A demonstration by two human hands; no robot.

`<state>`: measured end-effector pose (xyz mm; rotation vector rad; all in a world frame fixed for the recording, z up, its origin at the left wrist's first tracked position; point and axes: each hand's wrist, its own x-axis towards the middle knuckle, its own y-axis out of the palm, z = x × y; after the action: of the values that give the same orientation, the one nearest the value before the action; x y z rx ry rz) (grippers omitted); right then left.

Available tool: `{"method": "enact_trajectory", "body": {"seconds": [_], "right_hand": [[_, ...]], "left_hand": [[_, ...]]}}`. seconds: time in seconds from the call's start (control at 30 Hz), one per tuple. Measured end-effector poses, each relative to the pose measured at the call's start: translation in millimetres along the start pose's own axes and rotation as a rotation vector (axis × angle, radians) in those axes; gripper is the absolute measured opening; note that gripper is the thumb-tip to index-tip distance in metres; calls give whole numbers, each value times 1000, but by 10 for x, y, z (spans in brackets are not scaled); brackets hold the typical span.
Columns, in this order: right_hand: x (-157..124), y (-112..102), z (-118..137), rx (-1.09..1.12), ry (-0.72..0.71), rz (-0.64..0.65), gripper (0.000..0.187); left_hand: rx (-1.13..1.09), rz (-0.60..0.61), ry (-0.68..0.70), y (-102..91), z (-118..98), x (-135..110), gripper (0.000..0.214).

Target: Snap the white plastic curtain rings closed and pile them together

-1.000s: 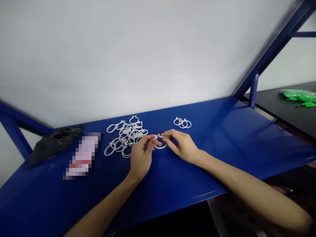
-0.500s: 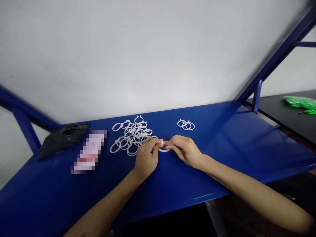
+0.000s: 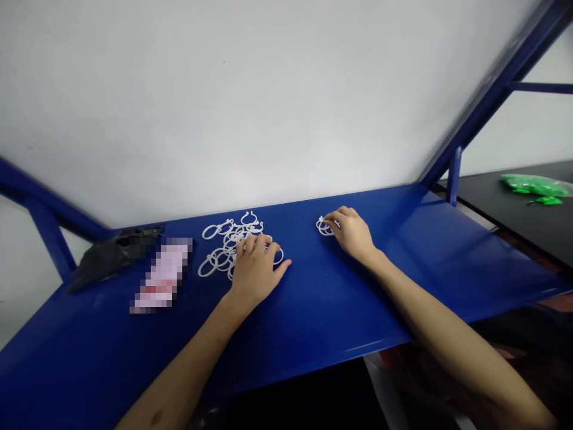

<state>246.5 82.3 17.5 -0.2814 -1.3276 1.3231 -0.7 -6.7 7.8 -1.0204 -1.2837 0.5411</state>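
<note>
A pile of white plastic rings (image 3: 217,258), some with open ends tipped by small knobs, lies left of centre on the blue table. Over the pile's right side is my left hand (image 3: 256,263), palm down, its fingers spread and the thumb held apart. It covers part of the pile, so any touch on the rings underneath is hidden. Farther right, my right hand (image 3: 351,232) pinches a white ring (image 3: 332,225) between thumb and fingertips. That ring is at the small group of rings (image 3: 321,227), partly overlapping them, and my hand hides much of it.
The blue table (image 3: 313,322) has a front edge near me and a white wall behind. At left are a crumpled black plastic bag (image 3: 110,257) and a blurred pink packet (image 3: 165,269). Blue frame posts (image 3: 453,176) flank the table; a green-filled bag (image 3: 532,185) rests on a black surface.
My hands have come apart. The right carried the ring from the middle to the small group at the right; the left moved left over the pile and its fingers opened.
</note>
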Motion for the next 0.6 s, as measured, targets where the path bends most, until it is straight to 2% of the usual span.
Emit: {"method": "enact_trajectory", "body": {"seconds": [0.1,0.2,0.3,0.37,0.47,0.53,0.6], "right_hand": [[28,34,-141,-144,44,16,18],[3,69,-115,-141,-13,-7,22],[-66,99,62,87,-104,39,24],[-123,118,214,282,-140,143,24],[-196,131,407,529,-113,291,21],[-222,119,482,620,-69,301,16],[-229,90,515,652,-38,258,14]], "left_hand": [[57,27,15,-5,6,-15,18],[48,-5,59,-57,-32,0,11],[4,-76,109,-135,-126,23,14],[-42,-97,166,-166,-195,25,16],[-123,-68,212,-145,-262,-3,18],[-185,-34,161,-94,-273,-31,15],[-270,-39,44,-40,-263,-49,10]]}}
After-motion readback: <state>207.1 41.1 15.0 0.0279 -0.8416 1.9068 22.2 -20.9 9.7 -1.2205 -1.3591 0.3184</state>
